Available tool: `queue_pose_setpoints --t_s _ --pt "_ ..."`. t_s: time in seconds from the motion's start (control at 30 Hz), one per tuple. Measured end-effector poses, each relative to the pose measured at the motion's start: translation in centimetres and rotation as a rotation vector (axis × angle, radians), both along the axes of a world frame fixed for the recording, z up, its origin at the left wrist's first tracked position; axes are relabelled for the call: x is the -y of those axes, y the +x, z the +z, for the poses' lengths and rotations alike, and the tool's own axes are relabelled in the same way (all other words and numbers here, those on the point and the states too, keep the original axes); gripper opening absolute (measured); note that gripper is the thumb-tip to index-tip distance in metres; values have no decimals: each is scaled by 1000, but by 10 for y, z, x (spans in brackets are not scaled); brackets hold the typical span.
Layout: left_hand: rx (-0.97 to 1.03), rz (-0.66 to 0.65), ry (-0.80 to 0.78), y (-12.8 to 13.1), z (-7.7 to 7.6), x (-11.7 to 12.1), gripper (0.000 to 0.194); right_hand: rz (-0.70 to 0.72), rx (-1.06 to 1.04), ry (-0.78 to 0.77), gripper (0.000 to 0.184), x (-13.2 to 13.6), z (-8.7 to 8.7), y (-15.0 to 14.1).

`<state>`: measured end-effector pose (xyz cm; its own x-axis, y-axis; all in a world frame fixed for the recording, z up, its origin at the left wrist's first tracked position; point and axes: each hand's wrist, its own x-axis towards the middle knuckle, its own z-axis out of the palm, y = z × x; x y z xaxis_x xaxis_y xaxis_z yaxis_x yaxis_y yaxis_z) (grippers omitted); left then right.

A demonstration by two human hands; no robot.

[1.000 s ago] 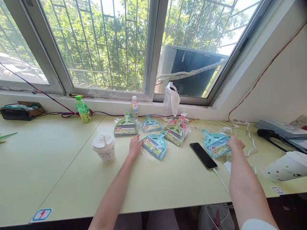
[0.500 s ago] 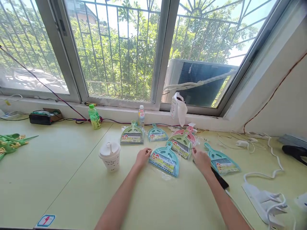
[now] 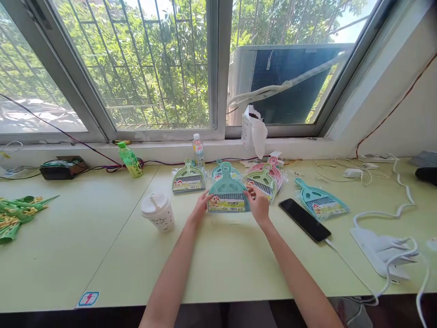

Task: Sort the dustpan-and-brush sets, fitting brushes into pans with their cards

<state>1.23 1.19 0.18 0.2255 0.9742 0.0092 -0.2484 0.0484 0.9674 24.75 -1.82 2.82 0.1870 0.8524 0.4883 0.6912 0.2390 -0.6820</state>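
Observation:
A teal mini dustpan-and-brush set (image 3: 228,191) in a clear wrapper is held upright on the pale green table (image 3: 221,259), between both hands. My left hand (image 3: 201,209) grips its left edge and my right hand (image 3: 257,205) grips its right edge. Behind it lie more wrapped sets: a green one (image 3: 188,177), a green and pink pile (image 3: 264,178), and another teal one (image 3: 319,202) further right.
A white lidded cup with a straw (image 3: 158,213) stands left of my hands. A black phone (image 3: 303,219) on a white cable lies to the right, by a white power strip (image 3: 382,249). Two bottles (image 3: 129,159) stand by the window sill. Green items (image 3: 15,214) lie far left.
My right hand left the far teal set and came to the middle one. Both hands have taken the teal set and turned it upright, square to me.

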Motion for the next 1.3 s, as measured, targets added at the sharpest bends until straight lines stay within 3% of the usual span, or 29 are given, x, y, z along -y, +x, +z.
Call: queue_pose_setpoints --t_s 0.1,0.23,0.37,0.43,0.5,0.57,0.7,0.87,1.0,1.07,1.3 --pt "31 -74 -65 3 0 3 39 -67 27 166 35 1 -10 -8" --pt "112 -59 -60 9 -5 1 38 -112 270 328 25 16 -23 -12" --pt "208 31 -76 9 -7 -2 35 -103 343 358 15 30 -19 -16" --pt "232 31 -72 9 -5 -2 35 17 315 281 17 31 -16 -19" --pt "234 7 -63 9 -2 1 36 218 225 115 25 28 -16 -22" --pt "225 -15 -53 11 1 4 40 333 71 -69 33 22 -19 -24" --pt "202 -26 -61 14 4 8 47 290 -326 -277 38 8 -31 -21" --pt "254 -103 -85 8 1 7 46 343 -841 -362 41 3 -34 -15" --pt "185 -285 -111 5 -2 7 45 326 -964 -278 50 6 -30 -17" --pt "147 -307 -123 8 -5 6 40 299 -1010 -273 53 7 -29 -17" --pt "165 9 -173 15 -19 -9 43 350 -1024 -365 54 4 -25 -5"
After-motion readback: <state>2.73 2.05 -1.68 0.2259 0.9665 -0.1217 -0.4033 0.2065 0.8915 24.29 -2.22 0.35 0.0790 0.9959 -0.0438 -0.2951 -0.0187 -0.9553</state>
